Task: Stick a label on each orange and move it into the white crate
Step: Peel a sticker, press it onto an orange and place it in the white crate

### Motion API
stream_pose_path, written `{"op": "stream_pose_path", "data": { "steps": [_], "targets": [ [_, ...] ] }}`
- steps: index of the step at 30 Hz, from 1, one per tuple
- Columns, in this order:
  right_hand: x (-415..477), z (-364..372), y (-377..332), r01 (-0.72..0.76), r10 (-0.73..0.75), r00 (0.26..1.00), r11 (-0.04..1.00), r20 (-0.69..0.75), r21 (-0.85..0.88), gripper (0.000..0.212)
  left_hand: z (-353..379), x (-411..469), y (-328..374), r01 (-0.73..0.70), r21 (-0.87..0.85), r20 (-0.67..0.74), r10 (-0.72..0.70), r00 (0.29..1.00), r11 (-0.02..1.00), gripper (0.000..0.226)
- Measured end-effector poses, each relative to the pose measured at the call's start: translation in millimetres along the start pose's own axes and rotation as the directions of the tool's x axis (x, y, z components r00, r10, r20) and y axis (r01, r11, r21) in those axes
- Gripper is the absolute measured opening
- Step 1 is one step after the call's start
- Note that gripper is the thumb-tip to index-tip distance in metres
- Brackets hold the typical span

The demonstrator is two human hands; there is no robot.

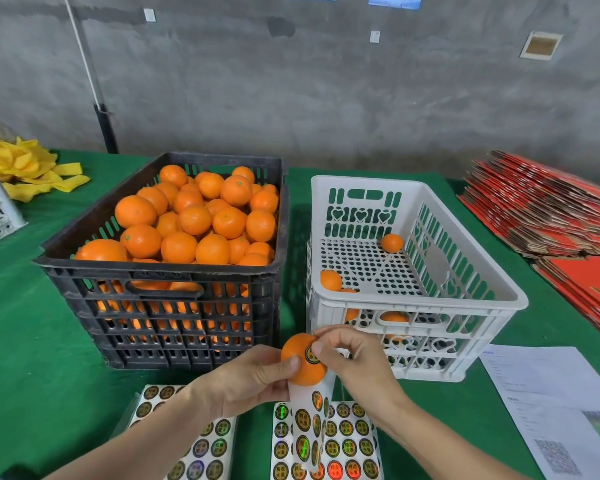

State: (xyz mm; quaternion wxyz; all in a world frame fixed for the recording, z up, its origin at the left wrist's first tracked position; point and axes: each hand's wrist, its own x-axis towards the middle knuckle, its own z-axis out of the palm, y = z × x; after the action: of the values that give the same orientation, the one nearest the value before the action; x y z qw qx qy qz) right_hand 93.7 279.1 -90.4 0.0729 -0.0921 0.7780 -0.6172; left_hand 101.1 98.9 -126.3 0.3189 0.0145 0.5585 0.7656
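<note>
My left hand [253,379] grips an orange [300,356] in front of the two crates, together with a curling strip of label backing [312,420] that hangs below it. My right hand [354,358] presses a round gold-and-black label [310,354] onto the orange with its thumb and curled fingers. The black crate [174,271] on the left is heaped with oranges [201,216]. The white crate [430,299] on the right holds several oranges [391,243] along its edges.
Two sheets of round holographic labels [343,441] lie flat on the green cloth [32,323] near me. A printed paper [551,400] lies right of the white crate. Stacked red flat cartons [548,209] fill the far right; yellow foam nets [28,168] sit far left.
</note>
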Motion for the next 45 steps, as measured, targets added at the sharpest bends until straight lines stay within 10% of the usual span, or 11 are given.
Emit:
{"op": "stream_pose_path", "data": {
  "steps": [8,14,18,25,32,34,38,45],
  "targets": [
    [-9,8,4,0.258,-0.293,0.951,0.929,-0.099,-0.266,0.008,9,-3,3,-0.027,-0.053,0.007,0.027,1.000,0.998,0.086],
    [-16,9,-5,0.210,-0.224,0.964,0.972,-0.145,-0.110,0.011,14,-5,15,-0.058,0.000,0.030,0.058,0.998,0.998,0.081],
    [-12,-4,-15,-0.026,0.027,1.000,0.994,-0.009,0.105,0.064,11,-9,25,-0.062,0.099,0.061,0.056,0.997,0.993,0.087],
    [-10,-20,-34,0.068,-0.015,0.948,0.985,0.317,-0.157,0.052,15,-9,38,-0.082,0.205,0.102,0.062,0.993,0.975,0.078],
    [101,-92,-81,0.132,-0.165,0.981,0.952,-0.099,-0.275,0.053,19,-5,66,-0.155,0.181,-0.066,0.170,0.983,0.971,0.040],
    [143,-115,-67,-0.006,-0.017,0.999,0.862,-0.041,-0.507,0.047,22,-5,73,-0.188,0.141,-0.055,0.198,0.979,0.972,0.052],
    [178,-126,-24,-0.036,0.392,0.913,0.348,0.110,-0.937,0.051,23,-8,87,-0.213,0.129,0.061,0.207,0.977,0.969,0.057],
    [199,-124,18,0.068,0.573,0.813,0.074,0.098,-0.995,0.052,22,-6,98,-0.084,0.054,-0.185,0.093,0.978,0.995,0.047]
  ]
}}
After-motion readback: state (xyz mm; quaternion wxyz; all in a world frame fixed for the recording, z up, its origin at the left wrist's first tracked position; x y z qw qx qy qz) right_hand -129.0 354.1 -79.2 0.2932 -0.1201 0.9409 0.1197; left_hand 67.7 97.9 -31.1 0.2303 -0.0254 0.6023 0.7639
